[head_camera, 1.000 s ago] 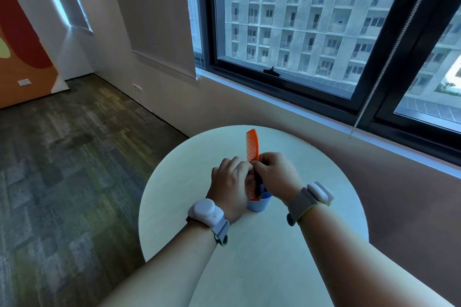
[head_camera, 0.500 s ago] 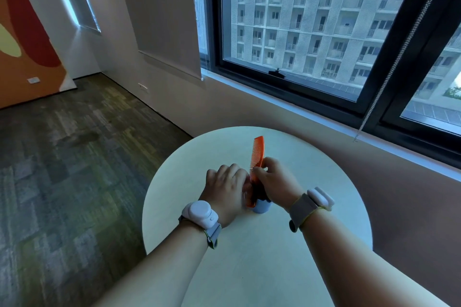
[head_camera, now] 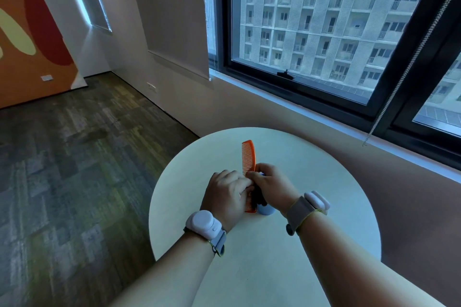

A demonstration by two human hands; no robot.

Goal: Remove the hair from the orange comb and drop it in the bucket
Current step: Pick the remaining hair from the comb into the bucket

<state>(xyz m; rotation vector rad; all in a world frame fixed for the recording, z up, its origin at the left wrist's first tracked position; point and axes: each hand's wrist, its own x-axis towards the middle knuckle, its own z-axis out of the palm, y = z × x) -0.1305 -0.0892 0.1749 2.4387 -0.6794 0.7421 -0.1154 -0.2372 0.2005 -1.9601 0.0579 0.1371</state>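
The orange comb [head_camera: 249,157] stands nearly upright between the two hands, teeth facing left, its top half rising clear above the knuckles and its lower end showing just beneath the left hand's fingers. A dark clump of hair [head_camera: 258,195] sits against the comb's lower part, in the gap between the hands. The left hand [head_camera: 228,197] has its fingers curled round the comb from the left side, gripping it. The right hand [head_camera: 273,188] presses in from the right with fingertips pinched at the comb's spine and the hair. Directly below them a small blue bucket [head_camera: 266,210] rests on the round pale tabletop [head_camera: 311,169], mostly hidden by the right hand. Each wrist carries a pale strapped device. Beyond the tabletop is a dark-framed window [head_camera: 311,87].
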